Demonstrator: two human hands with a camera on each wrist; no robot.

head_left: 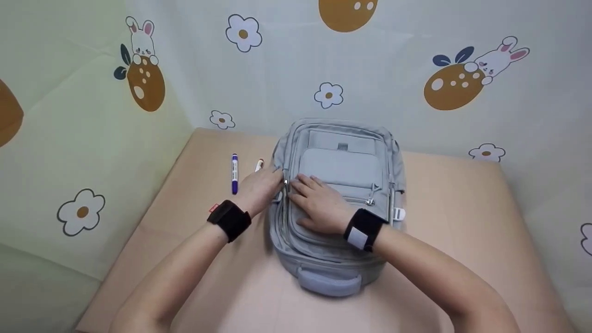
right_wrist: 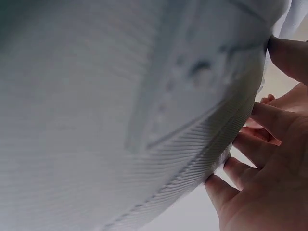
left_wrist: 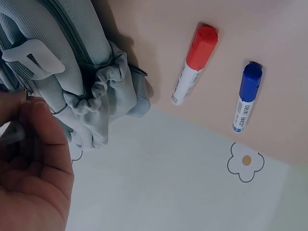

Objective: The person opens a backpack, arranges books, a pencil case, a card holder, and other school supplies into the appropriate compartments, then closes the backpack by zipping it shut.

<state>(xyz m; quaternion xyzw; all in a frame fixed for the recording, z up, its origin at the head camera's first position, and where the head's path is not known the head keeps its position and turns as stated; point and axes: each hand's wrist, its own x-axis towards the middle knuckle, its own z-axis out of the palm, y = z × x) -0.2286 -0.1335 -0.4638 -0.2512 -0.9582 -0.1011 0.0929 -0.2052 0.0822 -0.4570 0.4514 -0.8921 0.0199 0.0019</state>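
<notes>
A grey-blue backpack (head_left: 342, 166) lies on the table with its front pockets up and its padded handle (head_left: 329, 281) toward me. At its left side, my left hand (head_left: 260, 187) pinches the small zipper pull (head_left: 286, 182) between thumb and curled fingers. The fingertips partly hide the pull in the left wrist view. My right hand (head_left: 323, 206) presses on the front panel with fingers spread, just right of that zipper. In the right wrist view, its fingertips (right_wrist: 219, 185) touch the grey fabric.
Left of the backpack lie a blue-capped marker (head_left: 235, 173) and a red-capped marker (left_wrist: 195, 62), the latter partly behind my left hand in the head view. A patterned cloth (head_left: 286, 60) with flowers and rabbits hangs behind the table (head_left: 462, 222). A white buckle (head_left: 398, 214) sits at the bag's right.
</notes>
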